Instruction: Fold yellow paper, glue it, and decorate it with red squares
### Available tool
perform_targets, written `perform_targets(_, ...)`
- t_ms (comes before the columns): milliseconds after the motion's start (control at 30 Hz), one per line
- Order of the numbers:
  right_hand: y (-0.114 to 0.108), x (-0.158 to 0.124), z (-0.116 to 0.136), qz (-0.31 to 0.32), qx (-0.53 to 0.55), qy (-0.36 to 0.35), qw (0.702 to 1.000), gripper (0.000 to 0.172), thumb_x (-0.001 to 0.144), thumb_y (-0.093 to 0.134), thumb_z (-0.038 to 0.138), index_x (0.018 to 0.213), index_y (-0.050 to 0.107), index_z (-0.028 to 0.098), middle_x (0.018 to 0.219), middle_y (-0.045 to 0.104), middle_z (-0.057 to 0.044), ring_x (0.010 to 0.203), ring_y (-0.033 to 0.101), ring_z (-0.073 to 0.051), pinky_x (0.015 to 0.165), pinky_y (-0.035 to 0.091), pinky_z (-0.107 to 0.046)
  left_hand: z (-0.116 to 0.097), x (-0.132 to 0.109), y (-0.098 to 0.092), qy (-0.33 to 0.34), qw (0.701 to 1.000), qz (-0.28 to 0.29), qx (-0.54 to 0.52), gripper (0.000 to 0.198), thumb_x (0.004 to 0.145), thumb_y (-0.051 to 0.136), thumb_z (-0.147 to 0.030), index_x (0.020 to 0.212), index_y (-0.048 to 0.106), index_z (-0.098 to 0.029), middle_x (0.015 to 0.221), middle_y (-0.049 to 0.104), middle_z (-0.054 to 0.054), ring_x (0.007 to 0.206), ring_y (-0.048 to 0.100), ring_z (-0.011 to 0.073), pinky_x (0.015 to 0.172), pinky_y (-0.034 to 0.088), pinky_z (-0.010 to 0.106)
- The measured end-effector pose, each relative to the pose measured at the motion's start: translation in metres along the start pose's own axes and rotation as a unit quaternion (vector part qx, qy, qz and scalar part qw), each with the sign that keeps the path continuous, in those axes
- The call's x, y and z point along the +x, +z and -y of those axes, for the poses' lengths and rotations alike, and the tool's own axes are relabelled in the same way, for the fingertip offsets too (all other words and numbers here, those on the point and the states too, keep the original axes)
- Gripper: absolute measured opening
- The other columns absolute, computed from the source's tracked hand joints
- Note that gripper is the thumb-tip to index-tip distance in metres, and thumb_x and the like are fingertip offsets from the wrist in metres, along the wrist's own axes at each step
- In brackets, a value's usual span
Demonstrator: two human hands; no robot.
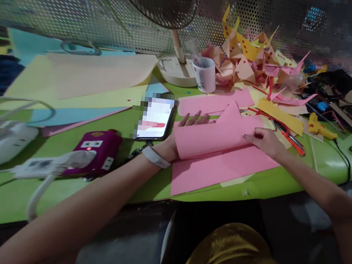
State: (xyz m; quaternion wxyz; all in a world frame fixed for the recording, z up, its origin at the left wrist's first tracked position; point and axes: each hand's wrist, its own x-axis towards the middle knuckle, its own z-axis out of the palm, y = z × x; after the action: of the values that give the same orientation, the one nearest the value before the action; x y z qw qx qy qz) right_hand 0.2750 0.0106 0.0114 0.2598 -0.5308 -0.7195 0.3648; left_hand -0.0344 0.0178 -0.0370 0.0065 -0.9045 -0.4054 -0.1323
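Note:
A large sheet of pink paper (223, 167) lies at the table's front edge, with its far part curled over toward me. My left hand (193, 120) reaches in under the curled flap from the left. Its stretched-out fingers show past the flap's far side, while the palm is hidden by the paper. At the right end of the flap, my right hand (262, 141) pinches the paper's edge between thumb and fingers. Behind the flap, a pointed pink corner stands up. Another pink piece (214, 104) lies flat just beyond.
Left of the paper are a lit phone (155, 119), a purple power block (97, 150) and a white power strip (3, 142) with cables. A fan (176, 72), a white cup (204, 76) and piled paper shapes (247, 59) stand behind. A yellow glue gun (321, 127) lies right.

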Motion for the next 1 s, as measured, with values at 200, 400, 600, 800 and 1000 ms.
perform_targets(200, 0.005, 0.002, 0.004, -0.026, -0.109, 0.016, 0.994, 0.047, 0.084, 0.068, 0.051, 0.062, 0.038, 0.022, 0.062, 0.043, 0.004, 0.06, 0.037, -0.012, 0.059, 0.027, -0.03, 0.009, -0.005, 0.008, 0.014, 1.0, -0.006, 0.001, 0.067, 0.101, 0.038, -0.026, 0.164, 0.015, -0.028, 0.166, 0.034, 0.006, 0.157, 0.016, 0.0299, 0.128, 0.014, 0.053)
perform_targets(400, 0.007, 0.012, 0.006, 0.005, -0.135, 0.028, 0.99, 0.045, 0.086, 0.067, 0.036, 0.06, 0.033, 0.023, 0.058, 0.036, 0.005, 0.057, 0.034, -0.012, 0.058, 0.025, -0.03, 0.004, 0.002, 0.008, -0.046, 0.998, 0.036, 0.002, 0.056, 0.105, 0.033, -0.029, 0.16, 0.028, -0.022, 0.169, 0.028, 0.008, 0.157, 0.013, 0.0359, 0.127, 0.013, 0.058)
perform_targets(600, 0.014, 0.013, 0.001, -0.026, -0.132, -0.01, 0.991, 0.041, 0.086, 0.064, 0.039, 0.063, 0.034, 0.023, 0.059, 0.038, 0.005, 0.058, 0.033, -0.012, 0.058, 0.023, -0.03, 0.006, 0.009, -0.001, -0.089, 0.993, 0.077, -0.006, 0.053, 0.104, 0.034, -0.027, 0.155, 0.038, -0.018, 0.167, 0.032, 0.011, 0.156, 0.017, 0.0353, 0.125, 0.018, 0.06)
perform_targets(800, 0.014, 0.011, 0.006, -0.019, -0.152, 0.012, 0.988, 0.038, 0.087, 0.062, 0.038, 0.064, 0.035, 0.023, 0.061, 0.041, 0.004, 0.058, 0.034, -0.012, 0.058, 0.022, -0.03, 0.006, -0.006, -0.057, -0.198, 0.976, -0.065, -0.058, 0.052, 0.106, 0.022, -0.036, 0.142, 0.054, -0.016, 0.148, 0.059, 0.006, 0.138, 0.052, 0.0262, 0.114, 0.045, 0.045)
perform_targets(1000, 0.017, 0.014, 0.003, -0.01, -0.174, 0.017, 0.985, 0.033, 0.089, 0.061, 0.038, 0.067, 0.042, 0.022, 0.064, 0.05, 0.002, 0.06, 0.042, -0.013, 0.058, 0.023, -0.03, -0.058, -0.009, -0.061, 0.05, 0.998, -0.015, -0.02, 0.062, 0.106, 0.03, -0.049, 0.163, 0.019, -0.027, 0.169, 0.027, 0.006, 0.156, 0.023, 0.0248, 0.128, 0.019, 0.047)
